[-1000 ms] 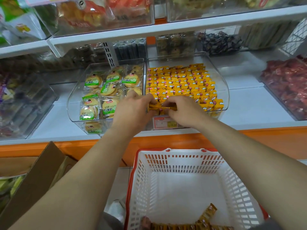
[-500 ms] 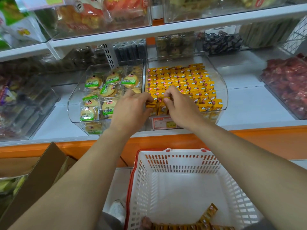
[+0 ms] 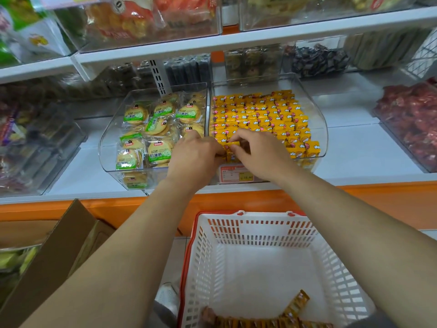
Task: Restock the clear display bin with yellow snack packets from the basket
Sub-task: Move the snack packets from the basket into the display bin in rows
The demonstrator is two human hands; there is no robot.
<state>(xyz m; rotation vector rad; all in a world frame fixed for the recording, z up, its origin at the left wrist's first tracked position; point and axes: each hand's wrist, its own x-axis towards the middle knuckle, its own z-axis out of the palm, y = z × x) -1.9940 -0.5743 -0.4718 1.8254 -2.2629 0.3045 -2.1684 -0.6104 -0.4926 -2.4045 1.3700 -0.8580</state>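
L hand (image 3: 194, 158) & R hand (image 3: 259, 153) pinch packets (image 3: 230, 151) at 6 o'clock edge of bin (image 3: 322, 129). Risk: hard push topples adj. rows (image 3: 260, 110).

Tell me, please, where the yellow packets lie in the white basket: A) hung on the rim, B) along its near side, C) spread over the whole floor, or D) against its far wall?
B: the yellow snack packets lie along the near side of the basket; the rest of its floor shows bare.
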